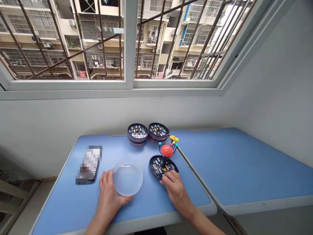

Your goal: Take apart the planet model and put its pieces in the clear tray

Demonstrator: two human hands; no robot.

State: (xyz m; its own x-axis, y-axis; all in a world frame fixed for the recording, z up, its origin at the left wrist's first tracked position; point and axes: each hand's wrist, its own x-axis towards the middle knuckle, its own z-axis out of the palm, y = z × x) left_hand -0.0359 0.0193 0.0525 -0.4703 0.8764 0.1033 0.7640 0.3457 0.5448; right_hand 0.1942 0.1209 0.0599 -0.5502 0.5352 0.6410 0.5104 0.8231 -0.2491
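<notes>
The left hand [109,195] grips the rim of a clear round plastic cover [127,179] between its thumb and curled fingers, and the cover holds nothing. The right hand [174,191] is closed on the edge of a black round base [156,165], which tilts up from the blue table [61,209]. A solar system model [167,150] rises from that base, with a red sun ball and small coloured planets on wire arms, just beyond the right hand. Two round black tins [148,133] sit side by side behind it, touching or nearly so, with their lids on. One phone [89,164], pixelated beyond detail, lies left of the cover, near the left hand.
</notes>
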